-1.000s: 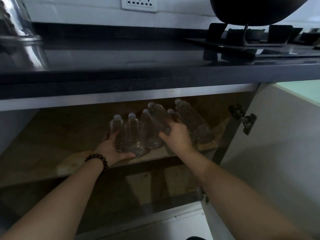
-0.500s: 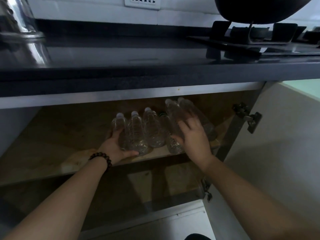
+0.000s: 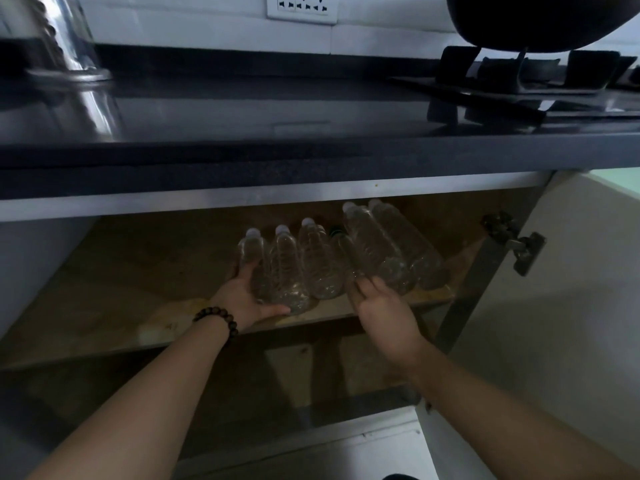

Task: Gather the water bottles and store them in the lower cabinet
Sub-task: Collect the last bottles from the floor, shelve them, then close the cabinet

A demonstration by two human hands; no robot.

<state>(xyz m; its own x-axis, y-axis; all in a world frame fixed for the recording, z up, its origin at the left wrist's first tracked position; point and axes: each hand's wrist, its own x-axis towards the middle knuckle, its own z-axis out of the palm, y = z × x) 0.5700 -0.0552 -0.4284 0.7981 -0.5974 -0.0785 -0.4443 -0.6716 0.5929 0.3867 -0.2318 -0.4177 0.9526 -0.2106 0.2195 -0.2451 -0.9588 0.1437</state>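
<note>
Several clear plastic water bottles stand close together on the wooden shelf (image 3: 131, 292) inside the open lower cabinet. My left hand (image 3: 247, 299) cups the leftmost bottle (image 3: 251, 251), fingers round its left side and thumb under the base of the second bottle (image 3: 287, 271). A third bottle (image 3: 317, 261) stands upright beside them. At the right, two larger bottles (image 3: 381, 254) lean back to the left over a small dark-capped one (image 3: 341, 247). My right hand (image 3: 381, 306) is at their bases, fingertips touching the nearer leaning bottle.
The cabinet door (image 3: 571, 306) hangs open at the right, with its hinge (image 3: 516, 242). A dark countertop (image 3: 277, 116) overhangs the cabinet and carries a stove (image 3: 519, 84), a black wok (image 3: 536, 19) and a shiny metal vessel (image 3: 65, 46). A lower compartment lies under the shelf.
My right hand has slid from the tops of the right-hand bottles down to their bases, and those bottles now lean left. My left hand has stayed on the left bottles.
</note>
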